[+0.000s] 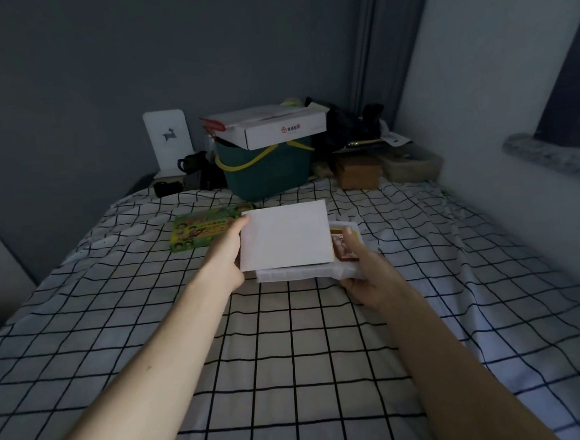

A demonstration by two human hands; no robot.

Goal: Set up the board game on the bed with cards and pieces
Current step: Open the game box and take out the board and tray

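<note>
Now, looking down from the head camera, we are judging this to be the unpacking step: the game's contents are coming out of the white plastic insert tray, which we are holding just above the black-and-white grid bedsheet. Our left hand is pinching the left edge of a flat white rectangular board or sheet, thumb on top, lifting it over the tray. Our right hand is curling round the tray's right end, thumb pressing a brown picture card stack seated in it. Just left of the tray, the green illustrated cardboard game box lid is lying on the sheet. Next, we are probably needing to lay the white board flat on open bedding near the tray, then free the cards.
</note>
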